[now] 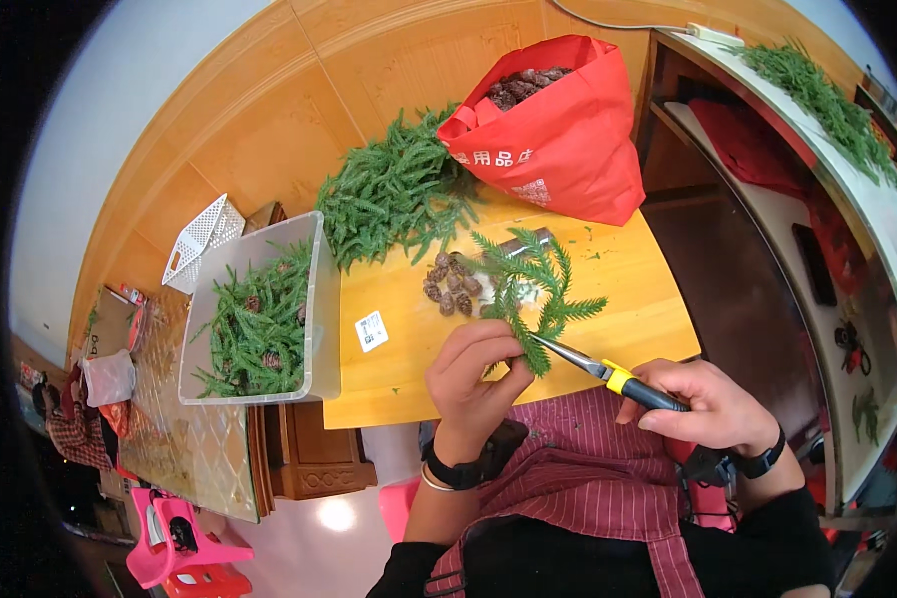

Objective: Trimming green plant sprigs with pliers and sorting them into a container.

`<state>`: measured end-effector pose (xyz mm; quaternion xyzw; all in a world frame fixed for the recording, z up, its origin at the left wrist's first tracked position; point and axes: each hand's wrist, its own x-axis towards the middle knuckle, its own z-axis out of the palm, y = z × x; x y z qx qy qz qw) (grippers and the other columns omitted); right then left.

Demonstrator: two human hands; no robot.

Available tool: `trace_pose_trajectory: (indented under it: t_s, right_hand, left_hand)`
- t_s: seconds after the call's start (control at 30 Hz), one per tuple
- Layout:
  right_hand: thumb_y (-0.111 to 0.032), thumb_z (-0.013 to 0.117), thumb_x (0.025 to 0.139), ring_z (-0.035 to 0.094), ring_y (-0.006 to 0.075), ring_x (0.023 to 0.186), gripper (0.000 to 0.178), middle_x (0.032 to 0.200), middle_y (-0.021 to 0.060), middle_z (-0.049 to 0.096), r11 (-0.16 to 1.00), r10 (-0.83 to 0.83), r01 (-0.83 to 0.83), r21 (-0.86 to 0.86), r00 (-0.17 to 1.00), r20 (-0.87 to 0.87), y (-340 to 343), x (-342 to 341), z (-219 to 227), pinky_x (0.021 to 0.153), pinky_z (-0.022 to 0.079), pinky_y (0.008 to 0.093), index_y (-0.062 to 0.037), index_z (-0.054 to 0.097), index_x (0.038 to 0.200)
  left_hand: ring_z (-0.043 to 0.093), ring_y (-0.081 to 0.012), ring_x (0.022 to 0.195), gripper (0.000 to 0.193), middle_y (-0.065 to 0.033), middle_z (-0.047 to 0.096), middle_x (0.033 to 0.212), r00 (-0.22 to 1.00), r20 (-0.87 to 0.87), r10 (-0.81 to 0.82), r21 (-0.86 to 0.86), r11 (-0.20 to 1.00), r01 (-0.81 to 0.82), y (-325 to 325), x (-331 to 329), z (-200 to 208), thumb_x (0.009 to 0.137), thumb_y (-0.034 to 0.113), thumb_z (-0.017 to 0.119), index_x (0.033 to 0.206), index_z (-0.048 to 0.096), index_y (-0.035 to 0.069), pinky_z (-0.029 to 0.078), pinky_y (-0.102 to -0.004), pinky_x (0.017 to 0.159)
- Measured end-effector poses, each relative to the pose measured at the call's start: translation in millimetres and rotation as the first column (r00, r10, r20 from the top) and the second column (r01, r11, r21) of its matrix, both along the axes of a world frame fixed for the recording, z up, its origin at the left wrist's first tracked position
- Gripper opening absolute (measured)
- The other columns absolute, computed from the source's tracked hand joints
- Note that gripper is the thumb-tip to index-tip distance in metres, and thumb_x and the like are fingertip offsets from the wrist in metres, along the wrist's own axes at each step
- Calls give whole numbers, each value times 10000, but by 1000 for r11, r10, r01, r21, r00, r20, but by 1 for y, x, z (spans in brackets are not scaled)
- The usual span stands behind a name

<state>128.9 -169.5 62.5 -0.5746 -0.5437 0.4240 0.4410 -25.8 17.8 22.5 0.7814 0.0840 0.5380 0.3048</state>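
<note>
My left hand (476,374) pinches the stem end of a green artificial pine sprig (536,277), whose branches fan out above the table. In my right hand (708,401) is a pair of long-nose pliers (620,382) with black and yellow handles. The jaws reach the lower needles of the sprig beside my left fingertips; whether they bite on the stem I cannot tell. Small brown pine cones (454,286) lie in a heap behind the sprig. A dark flat strip (525,242) is partly covered by the sprig.
The yellow wooden table (633,289) bears a pile of green sprigs (394,189), a red bag (578,149) of pine cones and a white label (371,331). A translucent bin (321,319) of sprigs and cones stands at the left. Shelving (777,219) runs along the right.
</note>
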Motion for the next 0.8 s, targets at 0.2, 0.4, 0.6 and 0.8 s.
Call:
trace_pose_trajectory:
  t_s: [0.2,0.4,0.6,0.8]
  right_hand:
    - [-125,591,792,566,162,745,130,800,78,590,998,-1,7,-57,996,92,0,2,6,680,426,269,4,582,791]
    - [-174,619,801,557,130,643,178,684,69,570,994,3,6,-113,997,82,2,3,9,565,416,267,-20,532,779]
    - [-170,524,869,548,68,793,178,873,62,633,996,65,-80,-50,966,-251,3,6,-11,680,418,230,-7,577,918]
    - [-161,465,897,500,66,877,275,1027,94,611,981,87,-154,-114,887,-453,4,10,-11,780,398,227,43,513,1075]
  left_hand:
    - [575,-177,700,197,-86,587,757,998,8,-66,-142,988,67,1,-1,-3,567,-98,646,721,579,3,474,-260,612]
    - [565,-163,732,211,-90,573,806,967,116,-227,-395,883,254,3,0,-14,594,-130,621,757,567,-8,476,-247,611]
    - [540,-149,759,202,-102,538,888,950,180,-255,-348,887,304,6,3,-14,638,-129,624,788,541,-23,481,-221,608]
    - [541,-170,770,218,-103,552,877,976,107,-191,-174,963,208,9,-1,-14,618,-119,642,785,550,-12,467,-249,648]
